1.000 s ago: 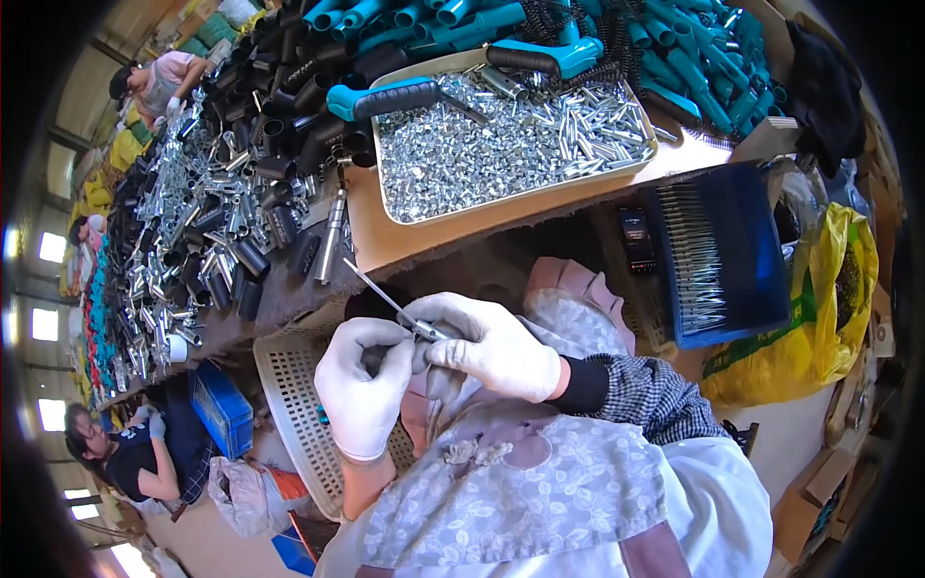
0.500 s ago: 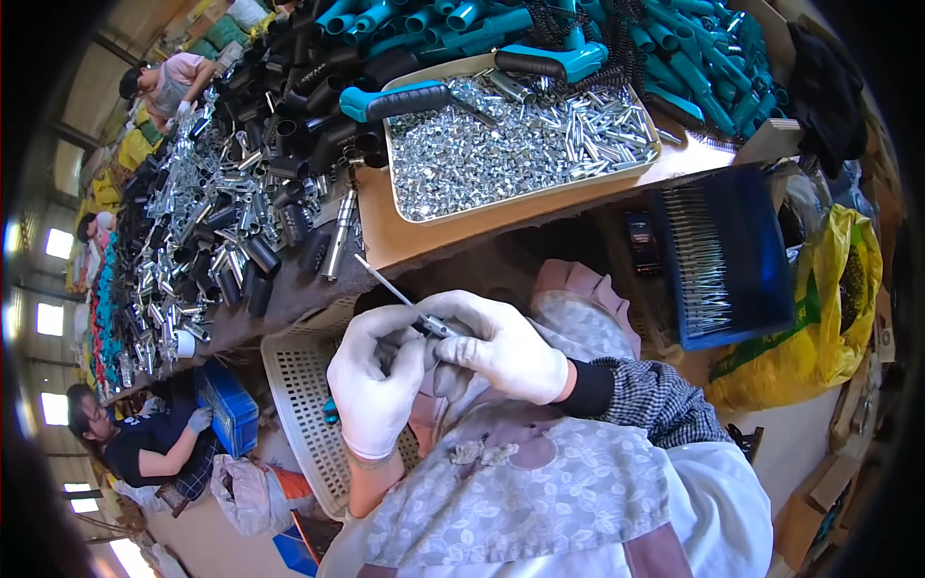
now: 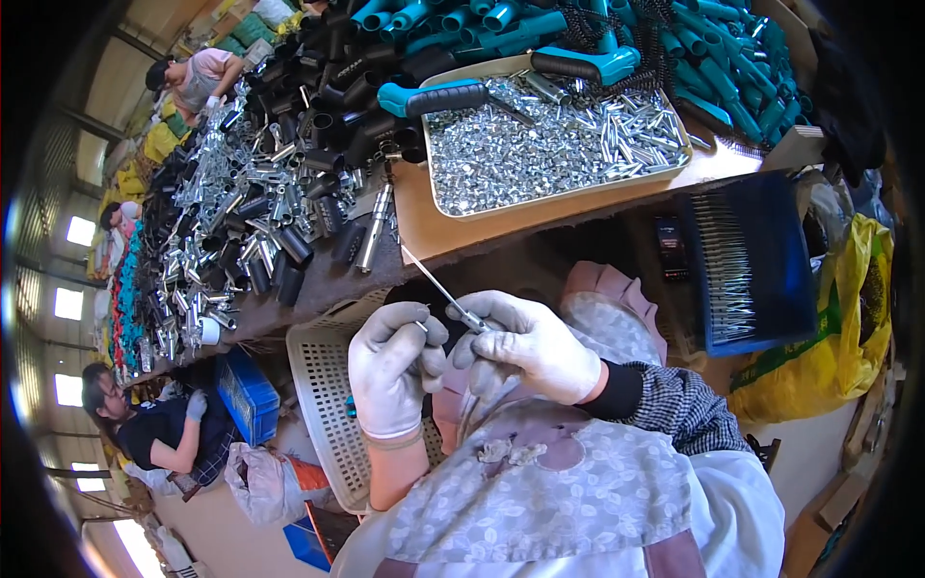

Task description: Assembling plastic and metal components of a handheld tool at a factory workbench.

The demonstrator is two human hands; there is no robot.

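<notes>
My white-gloved right hand pinches the thicker metal end of a thin steel rod. The rod slants up to the left, its tip near the table's front edge. Beside it, my white-gloved left hand has thumb and fingers pressed together on a small metal pin, of which only a short end shows. A small gap separates the two hands. Both are above my lap, over a patterned grey apron. Beyond them on the table lies a cream tray of small metal parts and pins.
Teal-and-black handles rest on the tray's rim. Metal and black tubes heap up at left; teal tubes at far right. A blue bin of rods and yellow sack stand right, a white basket left. Two co-workers sit further left.
My hands have come apart; the left has drawn back from the rod, now with a small pin in its fingertips. The view has shifted, so the scene sits further right.
</notes>
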